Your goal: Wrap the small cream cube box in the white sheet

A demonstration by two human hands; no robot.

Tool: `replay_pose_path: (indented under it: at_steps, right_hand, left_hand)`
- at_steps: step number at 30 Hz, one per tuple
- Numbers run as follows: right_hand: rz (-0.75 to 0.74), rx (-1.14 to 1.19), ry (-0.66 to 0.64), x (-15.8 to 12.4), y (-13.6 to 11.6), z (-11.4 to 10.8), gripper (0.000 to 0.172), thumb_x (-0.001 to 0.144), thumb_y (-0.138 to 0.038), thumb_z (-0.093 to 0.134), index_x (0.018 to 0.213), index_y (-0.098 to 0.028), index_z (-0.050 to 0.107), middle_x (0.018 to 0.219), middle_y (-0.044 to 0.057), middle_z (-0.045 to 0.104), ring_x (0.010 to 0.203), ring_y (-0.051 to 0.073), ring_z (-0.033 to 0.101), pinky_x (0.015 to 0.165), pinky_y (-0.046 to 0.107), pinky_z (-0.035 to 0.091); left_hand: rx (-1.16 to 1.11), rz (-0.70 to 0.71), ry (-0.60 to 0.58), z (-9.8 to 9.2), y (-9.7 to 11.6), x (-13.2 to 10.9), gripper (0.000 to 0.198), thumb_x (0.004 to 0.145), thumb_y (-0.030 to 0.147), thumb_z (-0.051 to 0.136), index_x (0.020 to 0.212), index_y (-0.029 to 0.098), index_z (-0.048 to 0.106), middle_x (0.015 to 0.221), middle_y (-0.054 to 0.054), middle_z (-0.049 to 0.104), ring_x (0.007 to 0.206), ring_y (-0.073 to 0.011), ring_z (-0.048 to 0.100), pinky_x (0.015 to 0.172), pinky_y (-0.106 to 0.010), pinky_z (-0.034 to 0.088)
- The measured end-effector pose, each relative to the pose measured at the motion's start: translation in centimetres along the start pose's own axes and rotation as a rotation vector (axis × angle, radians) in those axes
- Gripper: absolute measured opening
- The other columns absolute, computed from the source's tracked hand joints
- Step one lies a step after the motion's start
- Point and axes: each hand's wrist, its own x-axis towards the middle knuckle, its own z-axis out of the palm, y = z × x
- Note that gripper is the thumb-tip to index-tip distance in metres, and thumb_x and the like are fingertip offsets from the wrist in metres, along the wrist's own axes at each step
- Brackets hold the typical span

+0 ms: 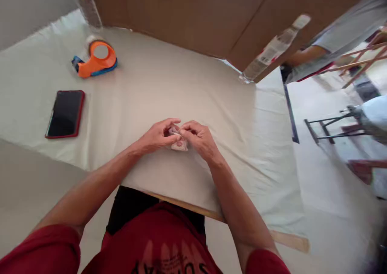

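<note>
Packet [180,145] at the counter's [211,88] near edge.
Left hand [157,137] and right hand [200,139] both have a closed fingertip grip on it; it looks light and pliable, best pinched at its edges.

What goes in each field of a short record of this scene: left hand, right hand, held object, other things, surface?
Left hand: the left hand pinches a small pale object
Right hand: the right hand curls its fingers on the same object
Held object: low over the cloth, too blurred to identify
Other things: phone in a red case, orange tape dispenser, cardboard box
Surface: white cloth covering the table
</note>
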Motion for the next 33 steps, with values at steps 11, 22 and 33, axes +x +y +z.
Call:
replay_pose_path:
  at_steps: [11,22,33]
  right_hand:
    - [0.041,-0.002,-0.042,-0.2,0.2,-0.2,0.014,0.084,-0.031,0.065,0.076,-0.021,0.071,0.087,0.003,0.067,0.082,0.017,0.062,0.079,0.032,0.048]
    - [-0.061,-0.045,-0.181,-0.6,0.4,-1.7,0.016,0.084,-0.038,0.072,0.093,-0.025,0.075,0.108,0.005,0.073,0.102,0.021,0.066,0.092,0.037,0.050]
    - [-0.077,-0.140,-0.159,-0.3,1.4,-1.2,0.029,0.086,-0.044,0.070,0.105,-0.022,0.069,0.110,0.006,0.071,0.088,0.018,0.064,0.079,0.034,0.051]
  left_hand:
    - [-0.044,-0.021,-0.015,-0.1,0.2,-0.2,0.059,0.078,0.040,0.073,0.128,0.012,0.060,0.104,-0.010,0.074,0.084,-0.0168,0.068,0.075,-0.029,0.054]
    - [-0.034,-0.043,-0.002,-0.4,0.7,-0.5,0.056,0.081,0.045,0.072,0.126,0.013,0.062,0.104,-0.010,0.074,0.081,-0.0158,0.067,0.070,-0.026,0.053]
    - [0.068,-0.037,0.084,-0.7,0.5,-0.3,0.056,0.078,0.040,0.069,0.127,0.013,0.061,0.116,-0.014,0.073,0.084,-0.0174,0.067,0.070,-0.028,0.053]
